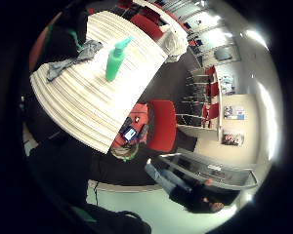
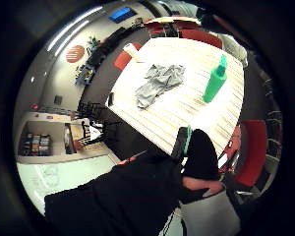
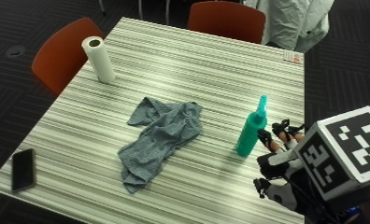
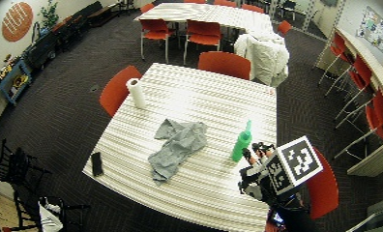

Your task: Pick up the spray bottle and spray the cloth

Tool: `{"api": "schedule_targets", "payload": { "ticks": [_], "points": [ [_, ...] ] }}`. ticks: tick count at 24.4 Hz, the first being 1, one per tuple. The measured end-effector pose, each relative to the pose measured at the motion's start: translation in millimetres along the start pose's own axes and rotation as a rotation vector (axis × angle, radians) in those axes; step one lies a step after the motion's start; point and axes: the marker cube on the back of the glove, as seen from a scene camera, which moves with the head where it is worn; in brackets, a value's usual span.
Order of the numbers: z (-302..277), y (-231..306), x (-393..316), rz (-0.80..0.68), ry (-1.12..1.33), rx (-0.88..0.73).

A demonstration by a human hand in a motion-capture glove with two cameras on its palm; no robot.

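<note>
One spray bottle (image 3: 252, 129), one cloth (image 3: 160, 139), one gloved hand (image 3: 273, 150) nearby, empty

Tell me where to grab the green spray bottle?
Grip the spray bottle around its wide lower body, coming from the table edge where the gloved right hand already is. It stands upright, the top is a thin nozzle, and the cloth lies on its far side.

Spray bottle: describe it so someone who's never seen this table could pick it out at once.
Start at the striped table. A crumpled grey cloth lies near its middle, and on the side toward the gloved right hand stands the spray bottle, upright and apart from the cloth. It is the only green thing on the table, tall with a pointed nozzle, unlike the white paper roll and the flat black phone.
</note>
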Motion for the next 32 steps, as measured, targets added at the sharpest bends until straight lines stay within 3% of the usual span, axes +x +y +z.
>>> {"api": "schedule_targets", "payload": {
  "ticks": [22, 27, 32],
  "points": [
    [13, 2, -16, 0.030, -0.085, -0.002],
    [21, 3, -20, 0.102, -0.218, 0.037],
    [40, 0, -26, 0.222, -0.529, 0.134]
  ]
}}
